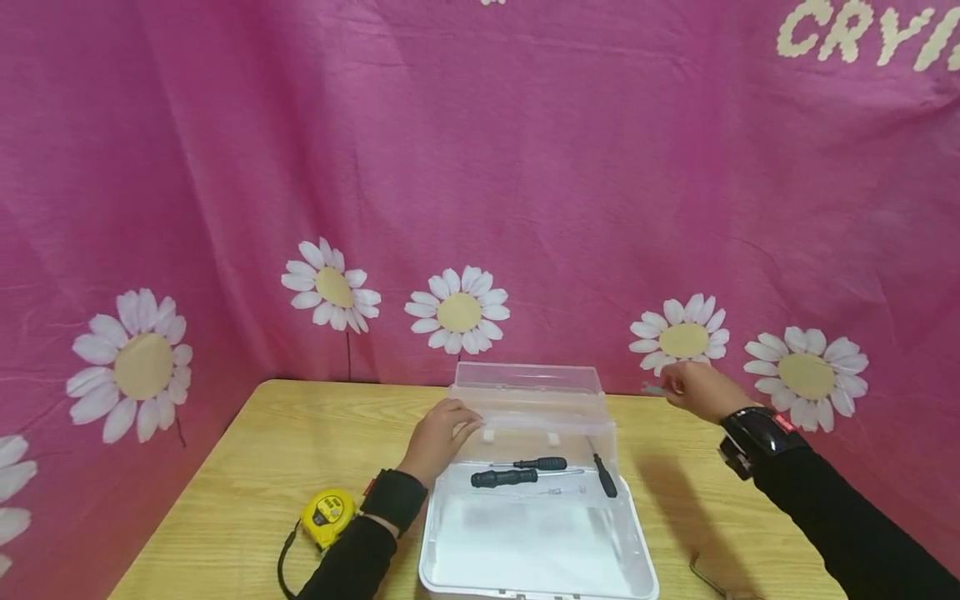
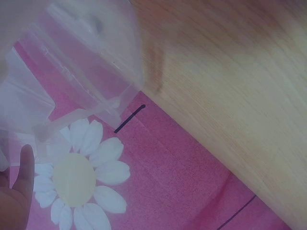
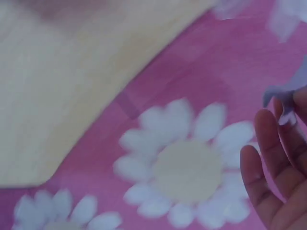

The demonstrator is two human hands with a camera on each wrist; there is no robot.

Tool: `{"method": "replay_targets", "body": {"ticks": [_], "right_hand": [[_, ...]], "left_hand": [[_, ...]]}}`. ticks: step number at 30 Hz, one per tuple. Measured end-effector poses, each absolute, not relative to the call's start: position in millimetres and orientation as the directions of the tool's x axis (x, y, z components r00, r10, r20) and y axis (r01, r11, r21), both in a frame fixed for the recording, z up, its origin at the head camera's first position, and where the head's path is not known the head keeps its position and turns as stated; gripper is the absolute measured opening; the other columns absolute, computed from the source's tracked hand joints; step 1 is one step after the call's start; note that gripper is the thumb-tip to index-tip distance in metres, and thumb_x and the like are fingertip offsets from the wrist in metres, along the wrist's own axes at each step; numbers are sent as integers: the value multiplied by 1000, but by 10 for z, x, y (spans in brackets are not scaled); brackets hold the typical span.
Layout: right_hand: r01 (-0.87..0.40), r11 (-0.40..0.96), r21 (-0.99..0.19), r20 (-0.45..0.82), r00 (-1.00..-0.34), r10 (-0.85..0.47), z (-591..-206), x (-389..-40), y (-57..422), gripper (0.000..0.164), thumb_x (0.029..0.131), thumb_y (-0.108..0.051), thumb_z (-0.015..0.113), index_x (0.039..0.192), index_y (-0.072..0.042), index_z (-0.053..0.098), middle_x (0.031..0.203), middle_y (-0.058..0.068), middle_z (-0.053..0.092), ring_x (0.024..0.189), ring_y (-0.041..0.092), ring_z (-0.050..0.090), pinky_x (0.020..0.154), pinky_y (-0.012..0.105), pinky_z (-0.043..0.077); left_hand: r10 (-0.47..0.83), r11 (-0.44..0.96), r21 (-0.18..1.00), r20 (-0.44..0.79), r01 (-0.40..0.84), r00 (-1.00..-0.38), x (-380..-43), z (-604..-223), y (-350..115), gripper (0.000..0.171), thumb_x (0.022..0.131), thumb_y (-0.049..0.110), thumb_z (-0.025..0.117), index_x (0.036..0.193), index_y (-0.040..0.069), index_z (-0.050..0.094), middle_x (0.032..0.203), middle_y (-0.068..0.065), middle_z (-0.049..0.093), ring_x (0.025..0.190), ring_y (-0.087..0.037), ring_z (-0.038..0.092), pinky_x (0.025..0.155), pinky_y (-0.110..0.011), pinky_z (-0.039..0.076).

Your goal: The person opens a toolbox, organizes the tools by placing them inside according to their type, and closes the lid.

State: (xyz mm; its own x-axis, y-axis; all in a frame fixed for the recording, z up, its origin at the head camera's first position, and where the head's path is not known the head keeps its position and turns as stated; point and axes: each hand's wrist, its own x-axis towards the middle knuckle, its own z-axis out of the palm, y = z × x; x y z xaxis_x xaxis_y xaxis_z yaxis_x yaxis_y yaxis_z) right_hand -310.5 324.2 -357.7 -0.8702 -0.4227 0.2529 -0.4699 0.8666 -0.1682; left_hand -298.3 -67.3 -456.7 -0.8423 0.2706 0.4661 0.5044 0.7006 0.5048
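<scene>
Where the counter [image 1: 360, 450] lies nearest: angled metal rod [image 1: 707, 578], four o'clock of the white box [image 1: 536, 550]; yellow tape measure [image 1: 330, 510], nine o'clock, label print illegible. Farther, toward twelve: three screwdrivers [image 1: 504, 478]; clear lid [image 1: 536, 404], left hand [image 1: 438, 435] at its edge, grip or mere touch uncertain. Two o'clock, raised: right hand [image 1: 701, 392], pinching a small grey piece [image 1: 654, 389]. Advisable: lid held steady, pinch firm. Beyond: pink cloth [image 1: 555, 167], lettered "CRYI", cut off.
</scene>
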Motion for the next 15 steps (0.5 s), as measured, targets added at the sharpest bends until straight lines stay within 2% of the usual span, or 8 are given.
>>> {"method": "replay_targets", "body": {"ticks": [3, 9, 12, 15], "right_hand": [[-491, 838, -240, 262, -864, -430, -3481, -3276, 3004, 9, 77, 3, 63, 73, -5, 59, 64, -1, 51, 60, 8, 43, 54, 22, 37], [-490, 771, -406, 237, -872, -429, -3467, -3490, 2638, 6, 83, 1, 58, 77, 0, 58, 68, 5, 57, 62, 8, 46, 56, 21, 40], [-471, 734, -489, 199, -880, -432, -3477, -3555, 2494, 7, 87, -1, 57, 81, 4, 58, 70, 10, 60, 61, 9, 54, 57, 22, 47], [-443, 710, -547, 159, -888, -431, -3474, -3614, 2364, 9, 90, -1, 56, 85, 6, 59, 73, 16, 62, 61, 17, 62, 61, 28, 54]], "left_hand": [[266, 702, 508, 463, 499, -846, -2984, -4564, -679, 16, 86, 25, 67, 96, 16, 74, 90, 4, 64, 89, -12, 58, 84, -29, 54], [264, 706, 518, 440, 483, -858, -2950, -4572, -679, 16, 86, 25, 67, 97, 16, 74, 90, 4, 64, 90, -11, 58, 85, -29, 54], [270, 706, 509, 450, 493, -851, -2960, -4577, -680, 15, 86, 24, 67, 96, 16, 74, 90, 4, 64, 90, -12, 59, 84, -29, 54], [274, 711, 492, 464, 503, -842, -2986, -4574, -690, 15, 86, 25, 66, 96, 16, 74, 89, 5, 65, 90, -11, 59, 83, -28, 54]]}}
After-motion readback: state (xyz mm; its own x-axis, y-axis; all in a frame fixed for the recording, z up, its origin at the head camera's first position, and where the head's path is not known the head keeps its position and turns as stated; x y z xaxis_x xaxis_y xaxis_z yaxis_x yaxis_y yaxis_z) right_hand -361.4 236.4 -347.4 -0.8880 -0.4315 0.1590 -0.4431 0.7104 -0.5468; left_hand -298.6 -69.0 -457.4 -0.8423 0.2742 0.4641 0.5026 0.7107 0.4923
